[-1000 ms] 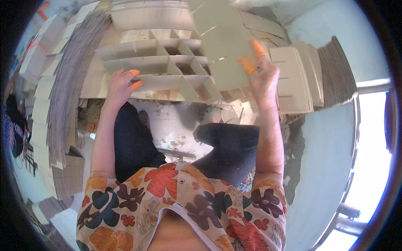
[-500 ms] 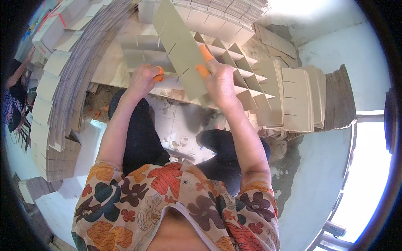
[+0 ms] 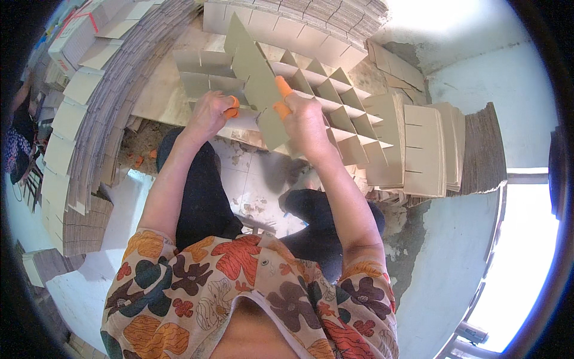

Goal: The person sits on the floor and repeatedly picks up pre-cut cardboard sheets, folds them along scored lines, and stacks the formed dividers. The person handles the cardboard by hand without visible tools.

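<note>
My right hand [image 3: 308, 122] grips a slotted cardboard strip [image 3: 254, 72], fingers pinched on its lower end, strip slanting up toward eleven o'clock over the cardboard grid [image 3: 335, 107]. My left hand [image 3: 209, 113] pinches the grid's near edge. Cut strips [image 3: 427, 149] lie stacked at three o'clock.

Two hands on a cardboard strip over a divider grid

Right hand [image 3: 306, 122] grips the slotted strip [image 3: 257, 84], tilted, above the grid [image 3: 335, 102]; left hand [image 3: 209, 113] touches its lower edge; orange fingertip covers [image 3: 282, 87] on both; strip stacks [image 3: 430, 149] lie right.
</note>
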